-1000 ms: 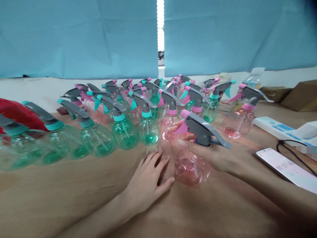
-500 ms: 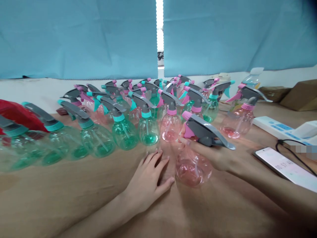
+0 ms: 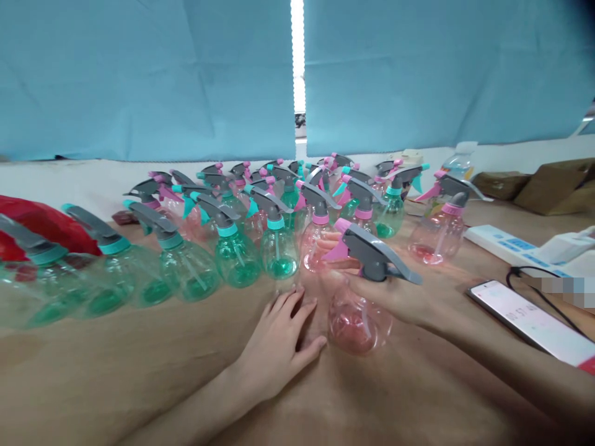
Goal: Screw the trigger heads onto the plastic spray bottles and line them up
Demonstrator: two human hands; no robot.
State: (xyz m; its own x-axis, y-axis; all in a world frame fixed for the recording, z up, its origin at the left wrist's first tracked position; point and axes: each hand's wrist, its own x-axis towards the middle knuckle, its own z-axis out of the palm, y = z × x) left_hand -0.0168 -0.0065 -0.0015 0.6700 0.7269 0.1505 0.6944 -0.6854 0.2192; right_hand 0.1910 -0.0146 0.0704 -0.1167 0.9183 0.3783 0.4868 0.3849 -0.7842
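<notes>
A pink spray bottle (image 3: 360, 328) with a grey trigger head and pink nozzle stands upright on the table, some pink tint showing at its base. Around its neck, partly hidden behind the head, is my right hand (image 3: 385, 294); its fingers stretch out to the left past the bottle, apart rather than wrapped. My left hand (image 3: 279, 334) lies palm down on the tabletop just left of this bottle, fingers spread, holding nothing. Close beyond my fingertips are another pink spray bottle (image 3: 317, 244) and a green spray bottle (image 3: 281, 251).
Several green bottles (image 3: 188, 272) line the left, with more pink and green ones behind. A red bag (image 3: 51, 226) lies far left. At right are a lone pink bottle (image 3: 437, 238), a phone (image 3: 530, 319), a white power strip (image 3: 506, 244) with a black cable, and brown boxes (image 3: 553, 186).
The fingers of my right hand have straightened and spread away from the bottle's neck. My left hand stays in place. The view has shifted slightly.
</notes>
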